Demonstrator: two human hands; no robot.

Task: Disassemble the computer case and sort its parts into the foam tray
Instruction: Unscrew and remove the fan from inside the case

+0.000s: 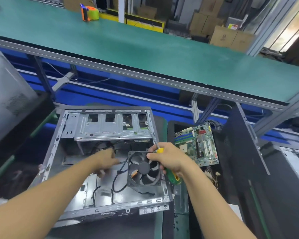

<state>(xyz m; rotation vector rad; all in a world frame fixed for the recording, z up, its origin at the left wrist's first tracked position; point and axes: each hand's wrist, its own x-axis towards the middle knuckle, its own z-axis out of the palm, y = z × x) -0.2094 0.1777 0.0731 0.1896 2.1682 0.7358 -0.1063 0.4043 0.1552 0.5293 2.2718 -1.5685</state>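
Left of our right hand (169, 157), clenched round the yellow-green screwdriver (173, 178), its thumb touches the square black fan (143, 168) at the rim; of our blurred left hand (105, 160) we cannot tell the grip.

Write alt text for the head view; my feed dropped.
The right hand grips a yellow-green screwdriver and touches a black fan at the right edge of the open computer case. The left hand reaches among black cables inside the case, its grip blurred. A motherboard lies right of the case.
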